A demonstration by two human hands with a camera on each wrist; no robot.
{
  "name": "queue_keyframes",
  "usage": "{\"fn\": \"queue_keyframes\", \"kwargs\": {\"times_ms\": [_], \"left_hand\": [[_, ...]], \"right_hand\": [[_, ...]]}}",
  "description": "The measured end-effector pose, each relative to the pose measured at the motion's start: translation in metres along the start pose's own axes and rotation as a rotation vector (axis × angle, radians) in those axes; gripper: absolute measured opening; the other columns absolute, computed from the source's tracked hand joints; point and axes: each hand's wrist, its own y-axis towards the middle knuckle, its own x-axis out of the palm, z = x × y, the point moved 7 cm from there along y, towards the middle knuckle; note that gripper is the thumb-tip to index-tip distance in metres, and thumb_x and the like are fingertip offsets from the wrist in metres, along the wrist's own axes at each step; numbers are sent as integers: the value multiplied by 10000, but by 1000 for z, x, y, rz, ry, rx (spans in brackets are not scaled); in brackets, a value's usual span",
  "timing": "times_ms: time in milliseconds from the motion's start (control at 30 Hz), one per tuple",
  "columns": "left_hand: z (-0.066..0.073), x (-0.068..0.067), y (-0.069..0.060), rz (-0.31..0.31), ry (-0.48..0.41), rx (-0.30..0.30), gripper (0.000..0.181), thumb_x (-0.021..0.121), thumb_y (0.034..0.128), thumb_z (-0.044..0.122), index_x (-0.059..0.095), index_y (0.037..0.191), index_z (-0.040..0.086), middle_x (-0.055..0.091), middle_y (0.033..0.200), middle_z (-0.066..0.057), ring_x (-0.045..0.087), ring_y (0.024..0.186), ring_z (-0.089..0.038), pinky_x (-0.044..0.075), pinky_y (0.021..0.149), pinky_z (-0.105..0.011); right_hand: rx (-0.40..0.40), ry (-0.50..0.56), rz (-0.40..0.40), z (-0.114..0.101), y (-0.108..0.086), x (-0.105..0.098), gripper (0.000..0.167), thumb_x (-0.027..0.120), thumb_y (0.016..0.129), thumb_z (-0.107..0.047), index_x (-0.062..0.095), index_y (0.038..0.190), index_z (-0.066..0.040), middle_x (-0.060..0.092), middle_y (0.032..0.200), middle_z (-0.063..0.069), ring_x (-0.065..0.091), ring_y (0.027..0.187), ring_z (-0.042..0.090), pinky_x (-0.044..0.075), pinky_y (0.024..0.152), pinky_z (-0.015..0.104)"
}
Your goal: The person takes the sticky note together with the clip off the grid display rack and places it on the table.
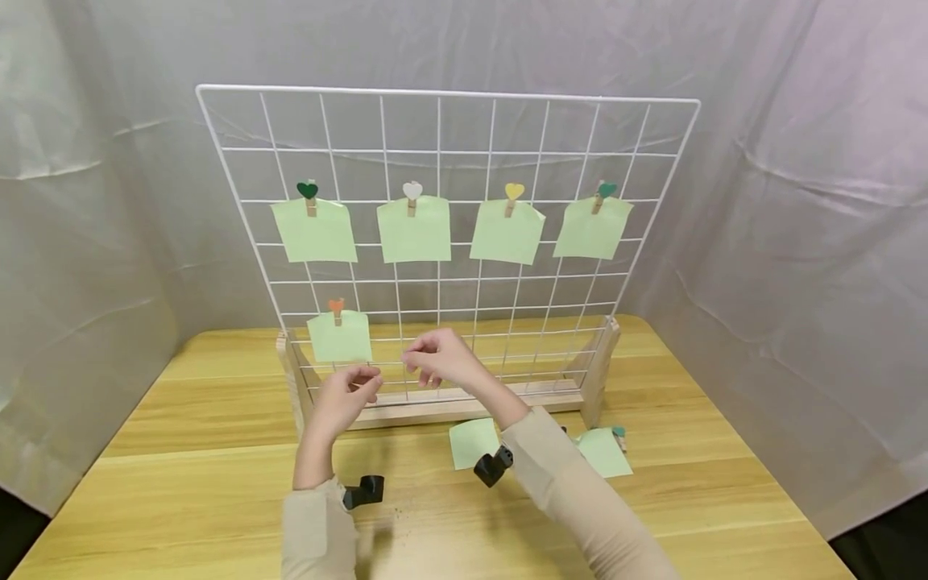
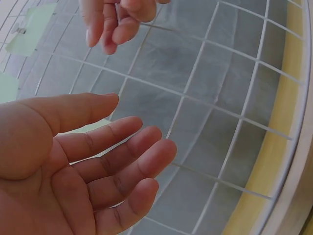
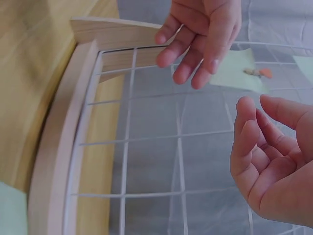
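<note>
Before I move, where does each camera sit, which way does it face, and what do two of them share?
Head: worn on the head, facing forward and down at the white grid; both sleeved arms, left hand and right hand show.
Left wrist: on that wrist, facing past the left palm to the grid; right fingers show at the top.
Right wrist: on that wrist, facing past the right hand to grid and wooden stand; left hand shows at the top.
Head and right wrist share the orange-heart clip.

Head view faces the grid point(image 1: 438, 279), wrist views closer.
</note>
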Motion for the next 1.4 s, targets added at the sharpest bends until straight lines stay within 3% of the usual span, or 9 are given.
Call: {"fn": "queue_keyframes", "kwargs": {"times_ms": [367, 600, 733, 967, 1200, 1400], "left_hand": [[7, -14, -1, 8, 13, 34, 235, 544, 883, 114, 595, 1039, -55, 625, 885, -161, 599, 711, -230, 451, 606, -294], [10, -29, 0, 46, 22, 32, 251, 550, 889, 160, 606, 1042, -32, 626, 907, -155, 603, 735, -255, 449, 597, -287], [14, -38, 0, 71, 36, 50, 256, 551, 887, 145, 600, 1052, -45, 628, 917, -172, 608, 737, -249, 449, 607, -282], [19, -49, -1, 96, 30, 77, 256, 535, 893, 112, 587, 1060, -76, 621, 923, -204, 601, 756, -296, 459, 626, -284], [22, -60, -2, 134, 59, 80, 269, 531, 897, 136, 593, 1058, -70, 621, 898, -191, 583, 751, -278, 447, 572, -241], [24, -71, -4, 186, 79, 68, 277, 526, 900, 146, 589, 1063, -70, 612, 936, -202, 568, 823, -288, 452, 683, -327]], "right_hand": [[-45, -43, -22, -22, 9, 7, 132, 575, 862, -97, 646, 880, 14, 627, 727, 141, 568, 475, 178, 479, 451, 350], [-96, -101, -9, -36, 18, 14, 129, 587, 862, -121, 647, 863, -7, 620, 693, 103, 556, 457, 164, 471, 438, 338], [-124, -117, -7, -44, 22, 18, 139, 573, 868, -111, 642, 883, 8, 627, 724, 154, 553, 446, 151, 475, 448, 363], [-148, -170, 58, -62, 29, 18, 108, 580, 861, -112, 643, 867, -24, 618, 661, 72, 545, 426, 147, 407, 381, 224], [-145, -200, 60, -73, 36, 25, 170, 565, 881, -135, 613, 989, -13, 617, 665, 44, 573, 484, 247, 374, 377, 199], [-161, -252, 69, -78, 43, 32, 242, 555, 890, -160, 573, 1099, -38, 637, 703, 66, 544, 448, 202, 416, 393, 218]]}}
